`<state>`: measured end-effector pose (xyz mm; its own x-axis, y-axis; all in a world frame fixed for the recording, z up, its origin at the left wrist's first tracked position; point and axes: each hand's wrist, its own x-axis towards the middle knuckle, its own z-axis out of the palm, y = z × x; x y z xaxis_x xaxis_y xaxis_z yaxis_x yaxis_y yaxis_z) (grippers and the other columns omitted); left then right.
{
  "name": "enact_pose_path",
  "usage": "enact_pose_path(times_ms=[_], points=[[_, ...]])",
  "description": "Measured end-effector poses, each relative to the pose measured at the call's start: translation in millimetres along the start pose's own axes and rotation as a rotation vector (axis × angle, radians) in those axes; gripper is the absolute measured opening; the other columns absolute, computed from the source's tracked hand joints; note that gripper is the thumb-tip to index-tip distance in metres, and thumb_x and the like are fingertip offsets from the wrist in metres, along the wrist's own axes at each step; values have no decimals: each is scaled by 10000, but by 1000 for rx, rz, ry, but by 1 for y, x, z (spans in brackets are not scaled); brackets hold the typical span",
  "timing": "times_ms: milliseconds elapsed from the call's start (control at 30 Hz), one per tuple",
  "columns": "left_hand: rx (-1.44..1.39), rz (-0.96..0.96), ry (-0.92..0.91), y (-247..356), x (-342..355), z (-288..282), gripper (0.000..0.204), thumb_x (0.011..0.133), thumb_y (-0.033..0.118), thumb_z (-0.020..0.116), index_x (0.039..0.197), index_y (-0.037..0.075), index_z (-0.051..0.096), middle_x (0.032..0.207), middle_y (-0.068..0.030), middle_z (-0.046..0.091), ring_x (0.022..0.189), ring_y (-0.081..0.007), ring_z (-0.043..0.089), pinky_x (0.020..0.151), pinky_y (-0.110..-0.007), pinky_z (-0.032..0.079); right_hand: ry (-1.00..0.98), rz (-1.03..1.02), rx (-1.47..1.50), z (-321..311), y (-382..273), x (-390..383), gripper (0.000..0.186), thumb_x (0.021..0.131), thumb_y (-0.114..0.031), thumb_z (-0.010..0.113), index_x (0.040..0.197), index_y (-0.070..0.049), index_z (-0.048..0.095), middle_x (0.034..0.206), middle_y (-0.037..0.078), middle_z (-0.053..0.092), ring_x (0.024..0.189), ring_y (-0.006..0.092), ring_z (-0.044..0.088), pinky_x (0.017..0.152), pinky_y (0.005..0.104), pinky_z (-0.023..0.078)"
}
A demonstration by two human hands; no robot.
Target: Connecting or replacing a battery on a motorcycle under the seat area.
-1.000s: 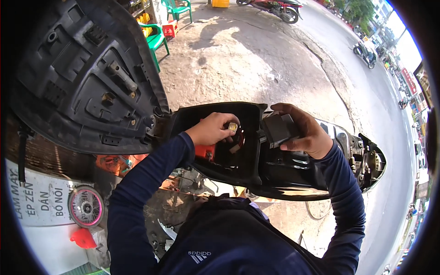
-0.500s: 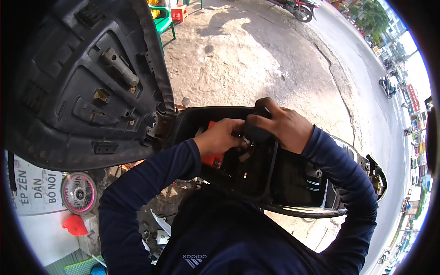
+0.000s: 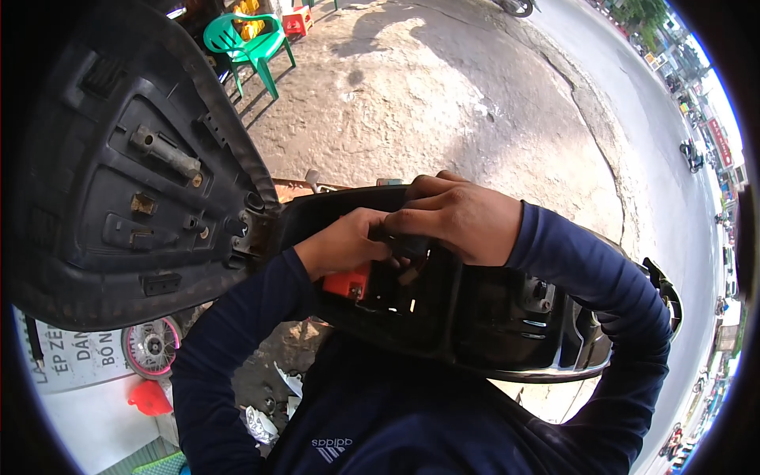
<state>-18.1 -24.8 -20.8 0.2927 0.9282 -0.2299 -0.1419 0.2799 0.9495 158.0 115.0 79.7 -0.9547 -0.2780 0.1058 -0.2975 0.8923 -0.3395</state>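
Observation:
My right hand [image 3: 463, 218] has its fingers curled over a dark boxy part [image 3: 410, 245] at the open under-seat compartment [image 3: 419, 321] of a black scooter. My left hand [image 3: 344, 245] meets it from the left, fingers bent under the right hand's fingers; whatever they grip is hidden. Below the hands lie a red-orange object [image 3: 344, 285] and a loose connector with wires [image 3: 410, 275]. The raised seat [image 3: 95, 198] shows its ribbed black underside at the left, hinged beside the compartment.
The scooter's black rear body [image 3: 507, 317] stretches rightward. A green chair [image 3: 261, 51] and red stool [image 3: 297, 24] stand on the pavement [image 3: 412, 103]. A road [image 3: 665, 198] with motorbikes curves along the right. A pink-rimmed wheel [image 3: 154, 348] and red plastic item [image 3: 149, 400] lie lower left.
My right hand has carried the dark part left and down to my left hand. The yellowish connector earlier in my left fingers is now covered. The view has shifted slightly.

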Motion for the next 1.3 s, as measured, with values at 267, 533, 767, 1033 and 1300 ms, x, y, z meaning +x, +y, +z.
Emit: enact_pose_path(times_ms=[267,533,767,1033,1300], points=[[-512,-41,-82,-14,-5,-7,684,961,559,516,1378,17,487,1294,-161,598,1130,-293,638,998,-463,488,53,86,295,3,20,1,394,693,50,716,1075,4,634,943,162,680,940,402,650,815,445,534],[-345,-104,43,-7,-4,2,833,864,698,598,1355,32,501,1221,-134,636,1089,-282,657,941,-429,525,130,191,281,10,16,-4,307,682,45,699,979,-31,686,944,167,697,922,362,664,794,421,532],[-232,-74,-1,-9,-10,-2,914,785,707,686,1344,7,509,1194,-138,651,1054,-276,674,912,-389,538,141,108,126,11,9,1,279,682,25,689,948,-57,711,909,135,700,898,351,668,781,412,540],[-242,-109,53,-2,-9,3,942,751,720,709,1322,-9,538,1196,-141,651,1066,-296,677,932,-400,541,259,50,182,19,15,-2,258,667,-16,653,898,-91,741,847,161,708,870,371,681,761,447,548],[-209,-105,75,-3,-10,4,996,726,752,703,1327,-23,527,1197,-137,649,1055,-276,680,913,-401,553,222,103,226,18,10,-2,220,684,2,677,895,-48,715,862,142,693,869,349,672,774,425,535]])
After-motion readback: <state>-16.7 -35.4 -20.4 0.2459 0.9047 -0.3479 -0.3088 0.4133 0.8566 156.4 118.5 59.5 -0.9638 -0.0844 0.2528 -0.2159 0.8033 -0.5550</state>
